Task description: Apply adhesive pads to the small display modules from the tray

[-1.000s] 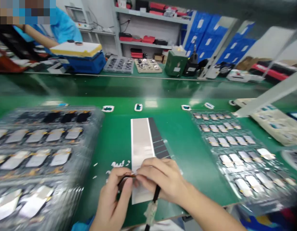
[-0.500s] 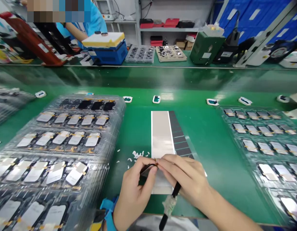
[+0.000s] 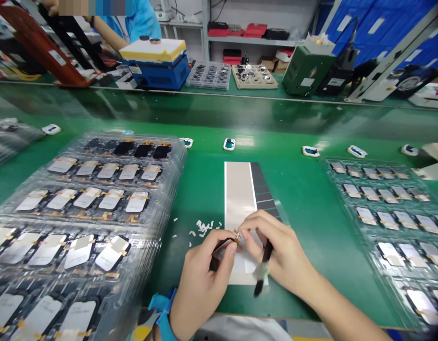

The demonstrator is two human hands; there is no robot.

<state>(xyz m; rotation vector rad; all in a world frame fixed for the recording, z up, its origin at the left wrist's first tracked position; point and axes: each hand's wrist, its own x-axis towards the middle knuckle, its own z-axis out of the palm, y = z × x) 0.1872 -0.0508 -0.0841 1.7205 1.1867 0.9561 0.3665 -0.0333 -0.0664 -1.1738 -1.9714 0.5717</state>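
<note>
My left hand (image 3: 206, 279) pinches a small screen module (image 3: 224, 246), dark-edged with a pale back and an orange flex strip, between thumb and fingers. Most of the module is hidden by the hand. My right hand (image 3: 275, 241) has its thumb and forefinger at the module's flex end, by a tiny white bit (image 3: 237, 233). A black stick-like tool (image 3: 267, 251), wrapped in something clear, is tucked in the same hand and points down; its tip is blurred. Under the hands lies a pale strip sheet (image 3: 238, 189), with dark adhesive pieces (image 3: 263, 182) alongside.
White scraps (image 3: 203, 227) lie left of the sheet. Stacked clear trays of screen modules stand at left (image 3: 165, 189) and right (image 3: 346, 203). White-framed parts (image 3: 229, 144) are spaced along the green bench (image 3: 197, 189). A co-worker's blue sleeve (image 3: 144, 21) shows behind the shelf.
My right fingers have drawn slightly apart and risen, with a white bit now visible at the flex end. The black tool has swung to the right. My left hand keeps the module.
</note>
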